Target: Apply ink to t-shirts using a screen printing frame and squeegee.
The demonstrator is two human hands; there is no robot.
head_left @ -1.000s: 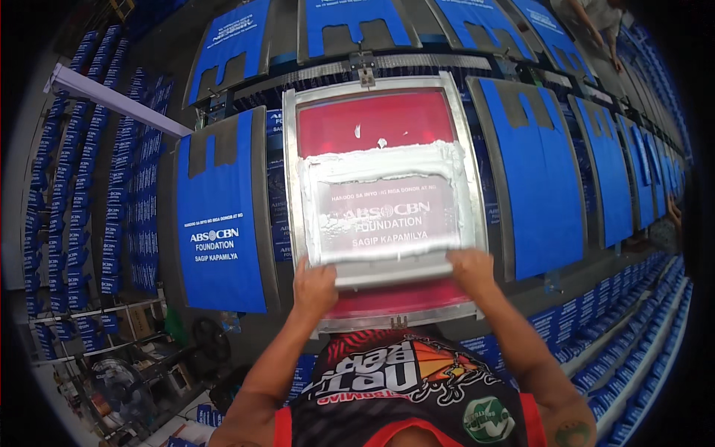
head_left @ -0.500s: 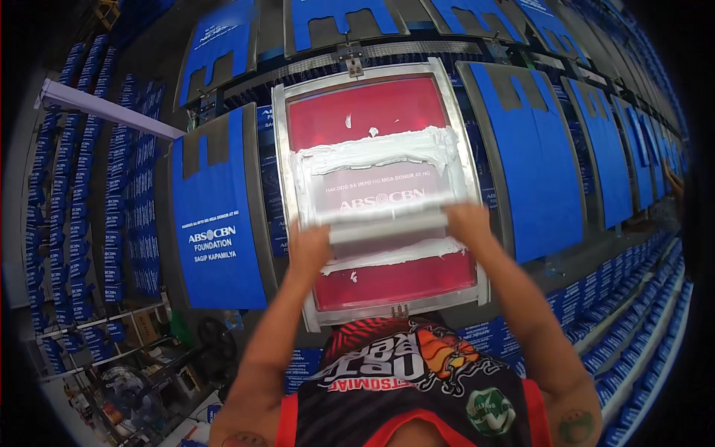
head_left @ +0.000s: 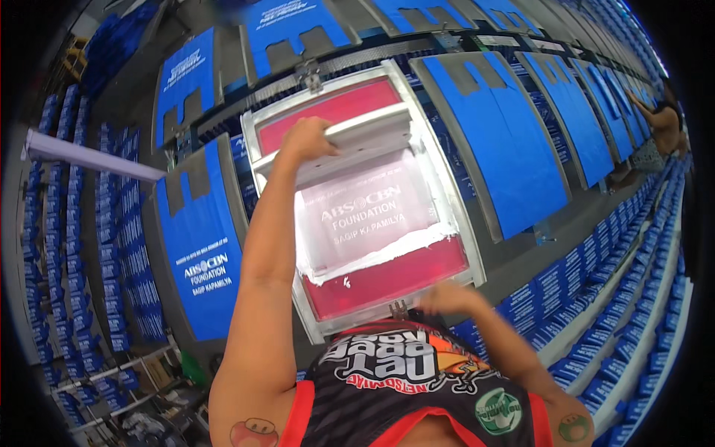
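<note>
A screen-printing frame (head_left: 453, 182) with pale metal sides and a red mesh lies in front of me. A long squeegee (head_left: 380, 123) rests across its far part, and my left hand (head_left: 309, 140) is closed around the left end. Between the squeegee and a ridge of white ink (head_left: 387, 253), the mesh shows a pale lettered stencil (head_left: 365, 212). My right hand (head_left: 450, 298) is at the near edge of the frame, beside a small metal hinge clamp (head_left: 400, 308). Its fingers are blurred, and what they touch cannot be made out.
Blue bag-shaped pieces lie on grey boards, one printed piece (head_left: 197, 253) to the left and a blank one (head_left: 495, 149) to the right. A pale beam (head_left: 93, 156) juts in at left. Racks of blue pieces line both sides. Another person (head_left: 663, 123) stands far right.
The squeegee has gone from the near part of the mesh to the far part. My right hand has let go of it and dropped to the near frame edge. My view has turned slightly.
</note>
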